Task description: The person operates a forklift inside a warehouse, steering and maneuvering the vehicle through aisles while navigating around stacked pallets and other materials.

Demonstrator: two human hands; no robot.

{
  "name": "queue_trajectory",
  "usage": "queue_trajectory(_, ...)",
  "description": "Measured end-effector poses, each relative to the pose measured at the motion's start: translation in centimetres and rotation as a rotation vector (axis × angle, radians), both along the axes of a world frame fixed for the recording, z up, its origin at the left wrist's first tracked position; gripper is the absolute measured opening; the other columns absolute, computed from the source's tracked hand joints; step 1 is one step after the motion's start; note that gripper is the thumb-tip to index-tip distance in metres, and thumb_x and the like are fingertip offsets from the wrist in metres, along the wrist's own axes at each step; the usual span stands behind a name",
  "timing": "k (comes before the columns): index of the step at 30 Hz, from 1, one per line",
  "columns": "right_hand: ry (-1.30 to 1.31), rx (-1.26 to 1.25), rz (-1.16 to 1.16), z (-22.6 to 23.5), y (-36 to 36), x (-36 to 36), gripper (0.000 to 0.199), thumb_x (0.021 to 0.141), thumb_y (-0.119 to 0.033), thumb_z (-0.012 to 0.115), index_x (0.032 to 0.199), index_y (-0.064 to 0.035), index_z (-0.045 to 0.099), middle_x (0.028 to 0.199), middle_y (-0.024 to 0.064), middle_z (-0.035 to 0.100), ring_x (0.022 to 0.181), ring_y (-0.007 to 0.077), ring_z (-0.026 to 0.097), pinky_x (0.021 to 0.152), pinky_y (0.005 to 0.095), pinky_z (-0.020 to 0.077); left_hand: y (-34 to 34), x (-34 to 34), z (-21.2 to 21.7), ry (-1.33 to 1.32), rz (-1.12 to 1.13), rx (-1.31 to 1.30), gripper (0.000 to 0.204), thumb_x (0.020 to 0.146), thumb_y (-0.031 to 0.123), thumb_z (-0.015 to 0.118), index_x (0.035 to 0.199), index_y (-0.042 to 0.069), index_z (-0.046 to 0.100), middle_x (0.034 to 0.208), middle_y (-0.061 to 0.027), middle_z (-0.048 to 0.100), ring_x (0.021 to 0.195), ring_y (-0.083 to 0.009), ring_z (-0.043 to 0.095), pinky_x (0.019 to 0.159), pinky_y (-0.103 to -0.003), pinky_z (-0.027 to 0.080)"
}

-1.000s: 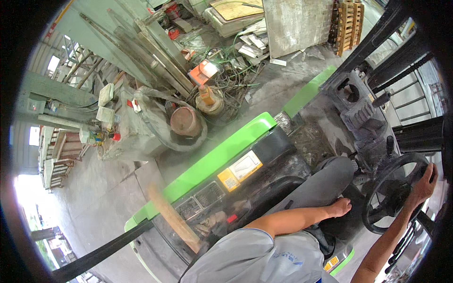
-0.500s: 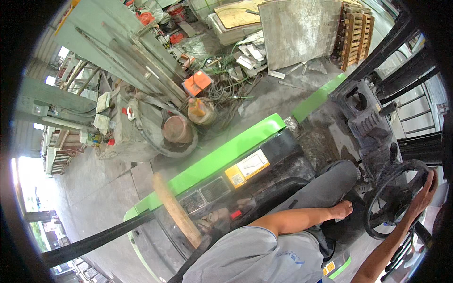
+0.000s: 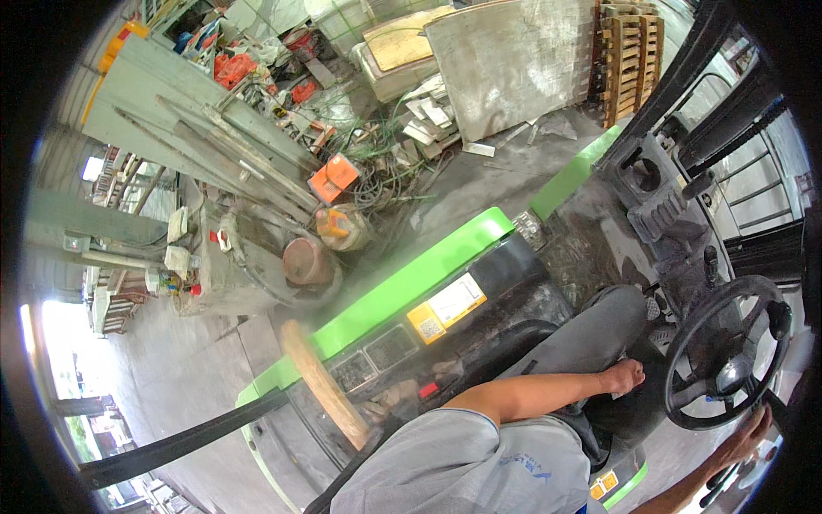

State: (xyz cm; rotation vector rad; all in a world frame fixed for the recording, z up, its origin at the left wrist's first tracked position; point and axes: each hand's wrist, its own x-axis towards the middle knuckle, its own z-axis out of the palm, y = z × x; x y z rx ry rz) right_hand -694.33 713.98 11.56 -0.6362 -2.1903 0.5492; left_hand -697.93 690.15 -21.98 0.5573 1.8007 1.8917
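Note:
My left hand (image 3: 622,377) rests on my lap by the grey trouser leg (image 3: 591,334), its fingers curled into a loose fist with nothing visible in it. To the right, the black steering wheel (image 3: 672,377) of a green and black forklift stands without a hand on its rim. My right hand (image 3: 750,439) is just below the wheel's lower right side, apart from it, fingers stretched out. Black control levers (image 3: 715,487) lie close under that hand; whether it touches one I cannot tell.
A wooden pole (image 3: 321,381) leans across the forklift's green side cover (image 3: 411,278). Beyond are a brown bucket (image 3: 306,261), an orange box (image 3: 334,178), tangled hoses, a large grey slab (image 3: 514,68) and wooden pallets (image 3: 632,64). A black post (image 3: 184,437) crosses the lower left.
My right hand has left the steering wheel's rim and moved down towards the levers. The wheel has turned, and the surroundings have shifted slightly left in view. My left hand stays on my lap.

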Motion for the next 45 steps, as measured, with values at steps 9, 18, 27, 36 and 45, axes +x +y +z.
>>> queue_trajectory(9,0.133,0.193,-0.288,3.1,7.0,4.1,0.032,0.1,-0.013,0.068,0.13,-0.0028,0.067,0.131,0.0152,0.068,0.119,0.0275,0.065,0.104,0.0372,0.0505,-5.1,-8.2,19.9,-0.505,-0.065,0.327,0.015,0.105,0.015,0.054,0.108,0.005,0.064,0.085,-0.0048,0.069,0.064,-0.0133,0.061,0.056,-0.028,0.049)
queue_trajectory(18,0.198,0.186,-0.148,5.5,3.0,-0.2,0.027,0.102,-0.016,0.063,0.124,-0.001,0.063,0.127,0.0164,0.065,0.119,0.0321,0.061,0.104,0.04,0.0473,-11.6,-21.8,32.0,-0.305,0.472,0.155,0.038,0.108,0.032,0.045,0.103,0.002,0.067,0.084,-0.0116,0.069,0.067,-0.0203,0.065,0.06,-0.034,0.052)
queue_trajectory(27,0.323,0.214,-0.143,8.1,4.2,-4.1,0.009,0.099,-0.003,0.062,0.106,0.0004,0.066,0.109,0.0148,0.068,0.097,0.0288,0.068,0.086,0.0363,0.0542,-8.6,-27.5,37.6,0.049,0.522,0.229,0.045,0.109,0.042,0.047,0.125,0.004,0.064,0.111,-0.0079,0.067,0.078,-0.0142,0.062,0.066,-0.03,0.049)
queue_trajectory(36,0.288,0.262,-0.165,10.6,4.8,-5.2,0.009,0.096,-0.003,0.065,0.102,0.0017,0.067,0.105,0.0165,0.07,0.093,0.0312,0.07,0.083,0.0374,0.0558,-6.9,-32.0,33.8,0.241,0.452,0.098,0.037,0.111,0.032,0.051,0.093,0.005,0.069,0.065,0.0002,0.059,0.047,-0.0092,0.049,0.045,-0.028,0.04)
queue_trajectory(45,0.253,0.218,-0.147,13.3,5.9,-7.2,0.012,0.095,-0.006,0.067,0.104,0.0013,0.067,0.105,0.0172,0.069,0.094,0.0345,0.07,0.082,0.0388,0.0563,-6.5,-31.2,34.4,0.156,0.519,0.138,0.044,0.109,0.038,0.053,0.082,0.007,0.067,0.056,-0.0012,0.054,0.041,-0.01,0.046,0.041,-0.028,0.034)
